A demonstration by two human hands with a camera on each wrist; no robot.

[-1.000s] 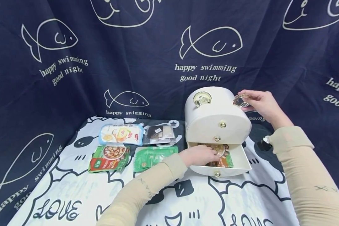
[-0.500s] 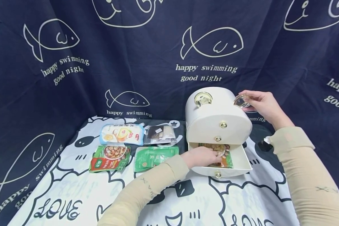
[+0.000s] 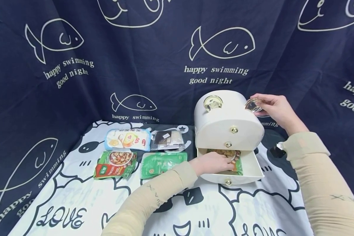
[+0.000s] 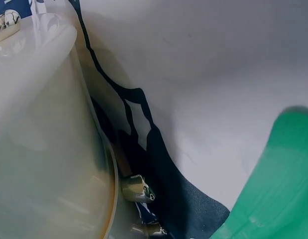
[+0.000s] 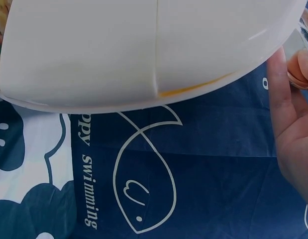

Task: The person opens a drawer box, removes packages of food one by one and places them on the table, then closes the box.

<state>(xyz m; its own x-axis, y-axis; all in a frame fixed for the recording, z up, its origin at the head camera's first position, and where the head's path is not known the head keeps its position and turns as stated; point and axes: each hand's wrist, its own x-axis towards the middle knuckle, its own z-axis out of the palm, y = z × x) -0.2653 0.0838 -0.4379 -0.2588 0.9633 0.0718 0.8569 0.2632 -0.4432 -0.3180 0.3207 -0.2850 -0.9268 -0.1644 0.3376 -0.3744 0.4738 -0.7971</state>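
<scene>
A white rounded storage box (image 3: 218, 118) with gold knobs stands at the right, its bottom drawer (image 3: 250, 162) pulled out. In that drawer lies a green and brown food packet (image 3: 238, 166) with a picture of a dish. My left hand (image 3: 210, 163) reaches in over the drawer's left side, fingers resting on the packet and covering part of it. With thumb and fingers, my right hand (image 3: 275, 108) pinches the gold-rimmed round ear (image 3: 251, 105) on the box's top right. The right wrist view shows those fingers (image 5: 280, 94) beside the box's edge.
Left of the box lie a blue and white pouch (image 3: 128, 139), a clear packet with dark contents (image 3: 167, 140), a red and green packet (image 3: 115, 165) and a green packet (image 3: 162, 164). A second gold-rimmed ear (image 3: 213, 103) tops the box. Dark fish-print cloth (image 3: 165, 65) hangs behind.
My left fingers shift slightly on the packet in the drawer. My right hand keeps its hold on the ear; box and other packets stay in place.
</scene>
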